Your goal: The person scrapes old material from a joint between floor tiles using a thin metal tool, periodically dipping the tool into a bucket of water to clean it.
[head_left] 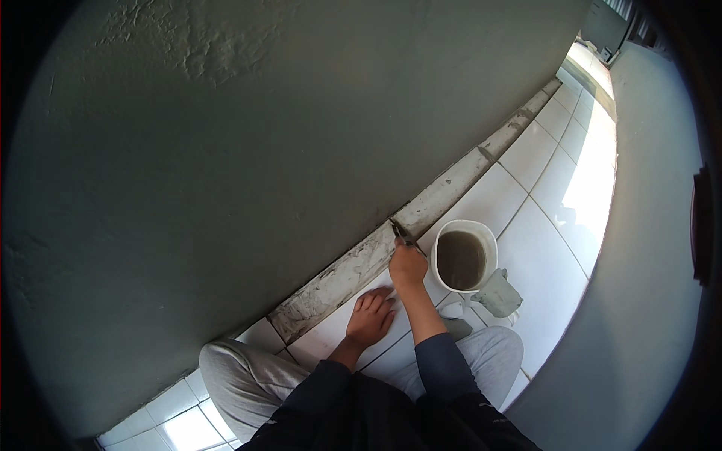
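Note:
My right hand (pixel 408 265) is closed around a small dark hand tool (pixel 404 234), whose exact kind I cannot make out. Its tip touches the dirty white baseboard tiles (pixel 353 259) at a joint along the foot of the wall. To the left and nearer to me, my left hand (pixel 371 316) rests on the white floor tiles with its fingers spread, holding nothing. Just right of my right hand stands a white container (pixel 489 240) with murky brownish liquid in it. A grey, crumpled cloth-like piece (pixel 498 294) lies against its near side.
A dark grey wall (pixel 226 173) with rough patches rises on the left. Another, paler wall (pixel 654 188) bounds the narrow tiled floor (pixel 526 233) on the right. Small whitish items (pixel 451 309) lie by my right knee. Sunlight falls on the far tiles.

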Demonstrator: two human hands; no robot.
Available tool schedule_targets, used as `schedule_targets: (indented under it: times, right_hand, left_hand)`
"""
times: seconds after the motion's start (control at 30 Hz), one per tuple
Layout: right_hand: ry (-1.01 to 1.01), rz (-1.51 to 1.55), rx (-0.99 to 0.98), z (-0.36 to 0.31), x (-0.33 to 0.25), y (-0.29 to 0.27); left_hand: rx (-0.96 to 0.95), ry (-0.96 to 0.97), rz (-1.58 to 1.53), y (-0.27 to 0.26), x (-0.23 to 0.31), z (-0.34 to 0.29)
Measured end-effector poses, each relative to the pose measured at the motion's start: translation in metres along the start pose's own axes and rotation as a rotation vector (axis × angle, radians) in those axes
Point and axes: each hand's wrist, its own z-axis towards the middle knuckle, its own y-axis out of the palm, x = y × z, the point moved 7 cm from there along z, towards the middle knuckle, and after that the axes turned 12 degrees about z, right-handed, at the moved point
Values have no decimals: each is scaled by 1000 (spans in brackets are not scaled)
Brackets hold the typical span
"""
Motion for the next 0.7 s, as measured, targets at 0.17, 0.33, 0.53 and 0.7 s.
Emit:
schedule_targets:
  times: [0.17, 0.33, 0.53, 0.7]
  right_hand:
    - [24, -32, -90, -10, -1, -2]
    - [59, -29, -18, -11, 4, -4]
    - [-27, -78, 16, -17, 2, -2]
    - [-40, -142, 75, -23, 1, 0]
  left_hand:
    - [0, -3, -13, -1, -5, -2]
    - [4, 6, -5, -1, -2, 0]
    - [10, -6, -28, -3, -3, 0]
    - [11, 2, -33, -3, -3, -1]
